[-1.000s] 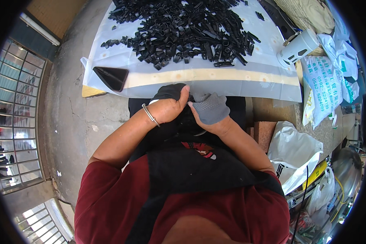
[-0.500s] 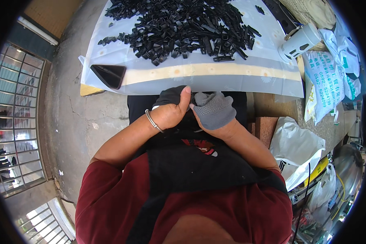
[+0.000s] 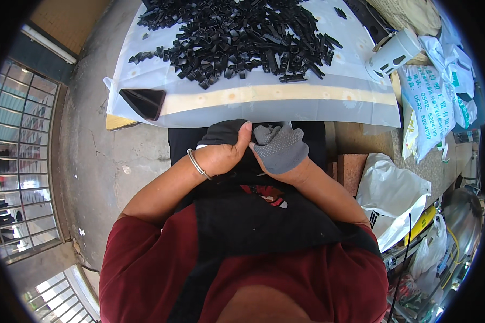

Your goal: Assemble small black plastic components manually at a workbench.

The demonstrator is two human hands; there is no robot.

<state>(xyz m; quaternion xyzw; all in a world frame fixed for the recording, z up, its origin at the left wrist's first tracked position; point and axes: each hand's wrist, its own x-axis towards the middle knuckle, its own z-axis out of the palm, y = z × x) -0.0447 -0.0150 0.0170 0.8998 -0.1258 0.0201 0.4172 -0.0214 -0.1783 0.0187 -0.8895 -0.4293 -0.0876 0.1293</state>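
Note:
My two hands meet over my lap, just short of the table's near edge. My left hand (image 3: 225, 155), with a metal bangle at the wrist, has its bare thumb raised. Dark fabric with a white edge, like a glove (image 3: 223, 132), covers its finger side; whether worn or held, I cannot tell. A grey glove with pale dots (image 3: 285, 151) covers my right hand (image 3: 277, 153), whose bare thumb shows beside the left one. Both hands look closed, and what lies between them is hidden. Beyond them, a heap of small black clip-like pieces (image 3: 237, 43) lies on the table.
A pale flowered plastic cover (image 3: 231, 97) lies over the table (image 3: 118, 121). A dark phone (image 3: 148, 102) rests at its near left corner, and a white cup (image 3: 393, 54) is at the right. Printed plastic bags (image 3: 428, 107), bricks (image 3: 352, 169) and a white bag (image 3: 390, 188) are at my right.
Both hands stay together in nearly the same place. The fabric over the right fingers has changed shape slightly, and the whole view has shifted a little.

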